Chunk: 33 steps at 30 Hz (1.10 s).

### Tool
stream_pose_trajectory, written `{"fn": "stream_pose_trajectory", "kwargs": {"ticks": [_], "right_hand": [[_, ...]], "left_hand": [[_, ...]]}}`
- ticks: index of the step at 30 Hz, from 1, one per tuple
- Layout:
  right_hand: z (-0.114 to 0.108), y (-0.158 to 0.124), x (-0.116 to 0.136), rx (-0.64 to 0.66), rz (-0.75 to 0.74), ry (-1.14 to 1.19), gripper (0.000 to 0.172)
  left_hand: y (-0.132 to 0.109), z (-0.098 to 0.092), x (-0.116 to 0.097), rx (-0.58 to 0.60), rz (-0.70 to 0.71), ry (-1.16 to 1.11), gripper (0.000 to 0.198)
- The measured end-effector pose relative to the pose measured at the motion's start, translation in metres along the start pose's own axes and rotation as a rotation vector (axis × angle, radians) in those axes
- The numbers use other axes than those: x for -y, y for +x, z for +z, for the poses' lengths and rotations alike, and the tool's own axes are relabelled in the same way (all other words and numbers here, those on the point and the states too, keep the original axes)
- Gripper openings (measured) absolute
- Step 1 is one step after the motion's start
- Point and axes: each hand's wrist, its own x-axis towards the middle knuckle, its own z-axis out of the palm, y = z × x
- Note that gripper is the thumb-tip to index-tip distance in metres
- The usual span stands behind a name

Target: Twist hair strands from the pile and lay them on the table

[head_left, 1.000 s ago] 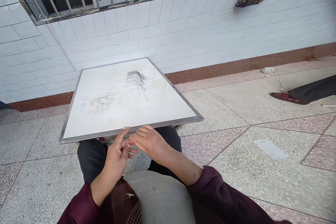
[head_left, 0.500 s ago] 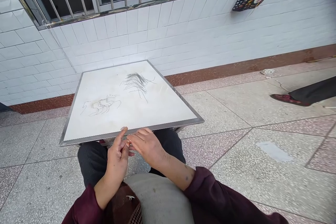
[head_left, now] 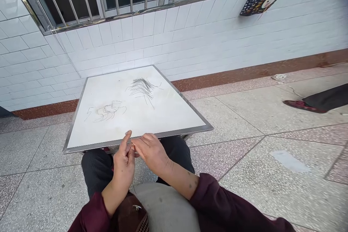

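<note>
White tile runs up the far wall under a barred window, terrazzo floor all round, and down in front sits a low white surface point(head_left: 168, 116) with a metal rim. Both hands meet right at its near edge. The left hand point(head_left: 123, 165) has its forefinger up and its other fingertips drawn in, while the right hand point(head_left: 152, 152) comes across with its fingertips pressed against them, a tight pinch at one spot. Whatever sits in that pinch is too fine to make out.

Out on the surface, a tuft of dark strands point(head_left: 141, 87) lies toward the far side, fanned and loose. A thinner curl of pale strands point(head_left: 107, 110) lies to the left and nearer, well apart from the tuft.

By the look of it, this stuff weighs next to nothing, is limp and slick, and would scatter at a breath. Best taken with a fingertip pinch at one end of the tuft, where the strands bunch closest.

Far right, another person's shoe point(head_left: 301, 105) rests on the floor, and a black basket point(head_left: 261, 0) hangs on the wall.
</note>
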Motion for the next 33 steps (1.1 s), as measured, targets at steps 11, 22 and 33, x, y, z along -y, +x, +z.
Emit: {"fn": "stream_pose_trajectory", "kwargs": {"ticks": [11,22,33], "right_hand": [[-0.012,0.0,-0.028,0.17,0.185,0.414,0.038],[-0.021,0.003,-0.027,0.177,0.252,0.542,0.023],[-0.015,0.002,-0.015,0.005,0.171,0.418,0.01]], "left_hand": [[0.006,-0.01,-0.009,-0.024,-0.134,-0.338,0.07],[0.004,-0.019,-0.018,-0.035,-0.145,-0.351,0.064],[0.005,-0.016,-0.019,-0.151,-0.153,-0.391,0.056]]}}
